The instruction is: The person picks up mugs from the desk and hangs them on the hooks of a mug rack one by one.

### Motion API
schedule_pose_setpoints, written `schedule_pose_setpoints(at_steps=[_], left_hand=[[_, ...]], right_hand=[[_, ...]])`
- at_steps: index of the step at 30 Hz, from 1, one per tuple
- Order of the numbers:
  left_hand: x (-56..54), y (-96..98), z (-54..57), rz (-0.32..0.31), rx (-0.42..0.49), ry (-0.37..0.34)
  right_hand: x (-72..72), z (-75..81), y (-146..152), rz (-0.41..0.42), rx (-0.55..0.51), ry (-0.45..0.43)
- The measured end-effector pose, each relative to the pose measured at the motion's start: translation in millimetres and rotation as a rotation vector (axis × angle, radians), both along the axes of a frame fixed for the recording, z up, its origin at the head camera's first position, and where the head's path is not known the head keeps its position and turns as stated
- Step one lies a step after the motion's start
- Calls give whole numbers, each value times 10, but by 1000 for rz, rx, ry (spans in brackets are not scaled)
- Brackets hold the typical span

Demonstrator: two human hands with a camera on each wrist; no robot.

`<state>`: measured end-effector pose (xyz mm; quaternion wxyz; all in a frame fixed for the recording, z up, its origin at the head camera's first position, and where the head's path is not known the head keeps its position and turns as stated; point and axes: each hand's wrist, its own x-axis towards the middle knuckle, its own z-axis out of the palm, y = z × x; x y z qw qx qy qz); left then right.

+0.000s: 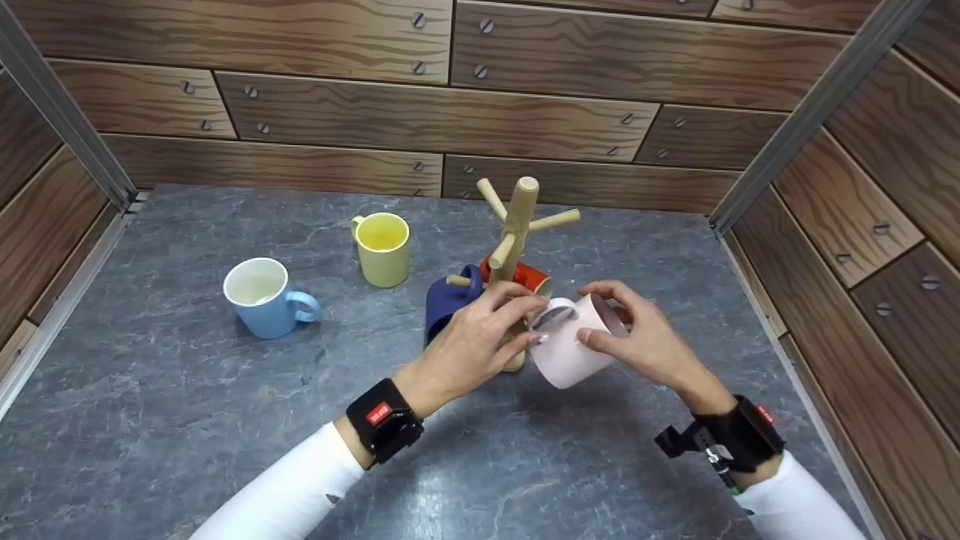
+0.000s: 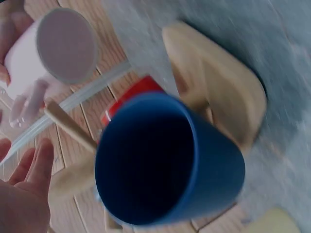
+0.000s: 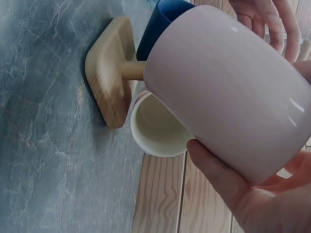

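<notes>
My right hand (image 1: pixel 645 337) grips a pale pink mug (image 1: pixel 570 352) by its body, thumb on one side and fingers at the rim. The mug is tilted, its handle (image 2: pixel 29 104) towards the wooden mug tree (image 1: pixel 517 217). Beside that handle, my left hand (image 1: pixel 480 337) has its fingers loosely extended, fingertips close to a peg (image 2: pixel 70 125). A dark blue mug (image 2: pixel 209 165) hangs from a peg on the left of the tree. Behind the trunk is a red mug (image 1: pixel 529 277), partly hidden; its pale inside (image 3: pixel 160 126) shows in the right wrist view.
A light blue mug (image 1: pixel 262 307) stands upright at the left of the grey marbled table (image 1: pixel 225 435). Farther back is a yellow mug (image 1: pixel 384 259), also upright. Wood-patterned walls (image 1: pixel 337 112) enclose the back and sides. Upper pegs (image 1: pixel 555 220) stick out from the tree.
</notes>
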<state>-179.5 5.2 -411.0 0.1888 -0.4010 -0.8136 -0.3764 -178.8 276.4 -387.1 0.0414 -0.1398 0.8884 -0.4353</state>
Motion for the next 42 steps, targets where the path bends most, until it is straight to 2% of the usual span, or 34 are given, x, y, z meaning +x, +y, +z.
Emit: schedule_pose_setpoints(at_steps=[5, 12, 20, 29, 35, 42], left_hand=[[13, 48, -16, 7, 40, 36], [3, 65, -34, 37, 39, 87], [-21, 81, -56, 133, -35, 239], [-58, 84, -73, 195, -54, 268], [-95, 65, -118, 252, -101, 313], [-116, 42, -142, 272, -139, 339]], right_hand=[[5, -11, -30, -3, 14, -10], [-25, -69, -45, 7, 4, -10], [-81, -133, -92, 13, -21, -8], [-178, -248, -156, 36, -66, -35], [-238, -334, -208, 41, -72, -41], [-287, -444, -259, 57, -65, -30]])
